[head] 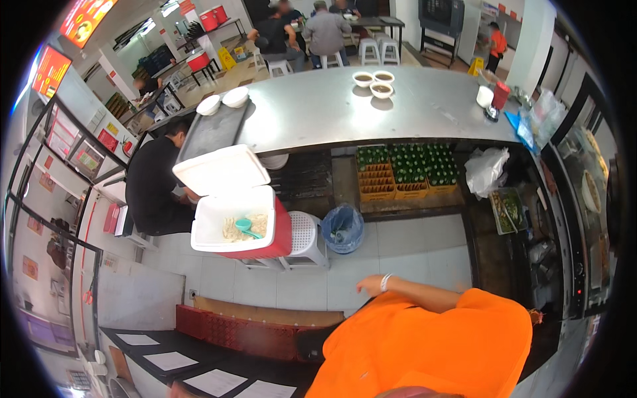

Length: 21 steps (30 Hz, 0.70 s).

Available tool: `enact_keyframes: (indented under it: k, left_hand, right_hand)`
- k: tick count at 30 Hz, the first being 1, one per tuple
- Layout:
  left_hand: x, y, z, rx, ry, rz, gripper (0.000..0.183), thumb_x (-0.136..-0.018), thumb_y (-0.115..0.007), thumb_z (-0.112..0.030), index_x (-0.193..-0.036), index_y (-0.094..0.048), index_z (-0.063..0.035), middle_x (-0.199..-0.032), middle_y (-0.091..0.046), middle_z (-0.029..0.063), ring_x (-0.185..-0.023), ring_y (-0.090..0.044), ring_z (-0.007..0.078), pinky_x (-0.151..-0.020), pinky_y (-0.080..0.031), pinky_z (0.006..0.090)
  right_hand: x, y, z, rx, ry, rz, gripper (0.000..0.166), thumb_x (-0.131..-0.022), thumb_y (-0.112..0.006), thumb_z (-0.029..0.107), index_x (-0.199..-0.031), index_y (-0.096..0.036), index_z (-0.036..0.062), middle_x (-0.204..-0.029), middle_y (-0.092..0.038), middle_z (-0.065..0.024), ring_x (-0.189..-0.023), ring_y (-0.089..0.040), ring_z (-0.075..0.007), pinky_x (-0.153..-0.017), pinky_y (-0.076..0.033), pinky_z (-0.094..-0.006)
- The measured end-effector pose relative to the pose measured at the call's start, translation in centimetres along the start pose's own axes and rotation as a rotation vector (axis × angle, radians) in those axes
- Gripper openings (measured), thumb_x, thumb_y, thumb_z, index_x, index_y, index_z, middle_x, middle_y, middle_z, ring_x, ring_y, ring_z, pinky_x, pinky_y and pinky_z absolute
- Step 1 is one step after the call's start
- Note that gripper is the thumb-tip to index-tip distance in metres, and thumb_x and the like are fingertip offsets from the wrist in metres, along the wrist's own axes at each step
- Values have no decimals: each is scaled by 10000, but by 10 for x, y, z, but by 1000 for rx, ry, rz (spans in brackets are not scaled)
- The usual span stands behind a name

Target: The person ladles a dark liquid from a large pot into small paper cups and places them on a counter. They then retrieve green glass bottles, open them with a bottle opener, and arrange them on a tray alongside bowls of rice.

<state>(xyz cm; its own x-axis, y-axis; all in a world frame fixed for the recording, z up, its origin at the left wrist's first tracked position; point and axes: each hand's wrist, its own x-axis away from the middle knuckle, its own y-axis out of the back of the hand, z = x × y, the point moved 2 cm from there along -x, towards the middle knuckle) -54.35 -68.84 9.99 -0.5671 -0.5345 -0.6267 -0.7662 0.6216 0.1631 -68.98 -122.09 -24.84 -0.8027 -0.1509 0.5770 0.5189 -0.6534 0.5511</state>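
Observation:
My right hand (371,286), with a white band at the wrist, hangs before my orange shirt, fingers loosely apart and holding nothing visible. A blurred, skin-coloured part, apparently my left hand (179,390), shows at the bottom edge beside printed sheets (216,382); its fingers and any contents are hidden. Up and to the left, an open red-and-white cooler (281,226) stands on white plastic stools (301,239). Inside lie a pale, crumbly or noodle-like food (259,224) and a turquoise ladle (243,225). A blue-lined bin (343,229) stands beside the stools.
A steel counter (308,109) crosses ahead, bearing white bowls (381,90). Bottle crates (410,189) sit beneath it. A person in black (157,184) bends left of the cooler. Red crates (249,333) line the near side; a glass display case (582,199) stands right.

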Motion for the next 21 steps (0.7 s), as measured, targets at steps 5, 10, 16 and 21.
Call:
enact_keyframes:
  k: [5, 10, 16, 21]
  left_hand:
    - [180, -258, -119, 203, 198, 1053, 332, -1057, -476, -122, -1258, -693, 28, -1011, -758, 136, -919, -706, 191, -872, -569, 346]
    - [346, -422, -269, 635, -94, 1752, 348, -1028, -614, -121, -1347, -624, 20, -1155, -736, 127, -1023, -696, 181, -900, -546, 294]
    - [505, -538, -350, 744, 373, 2041, 577, -1040, -585, -136, -1557, -353, -33, -1235, -691, 161, -971, -702, 171, -842, -577, 292]
    - [557, -619, -397, 608, 327, 1991, 786, -959, -659, -119, -1615, -231, -59, -1291, -642, 197, -1013, -712, 244, -828, -618, 347]
  right_hand:
    - [142, 23, -175, -139, -320, -563, 401, -863, -693, 203, -1243, -658, 79, -1046, -736, -195, -978, -689, -404, -872, -550, -462]
    - [276, 44, -262, -715, -641, -928, 354, -923, -699, 272, -1201, -670, 55, -982, -748, -152, -820, -728, -239, -748, -576, -381]
    - [312, 8, -310, -1111, -697, -1011, 333, -988, -640, 273, -1222, -657, 36, -918, -721, -93, -808, -705, -171, -739, -563, -322]
    - [281, 62, -344, -974, -590, -502, 413, -990, -643, 361, -1268, -662, 57, -985, -739, -84, -849, -686, -151, -766, -549, -322]
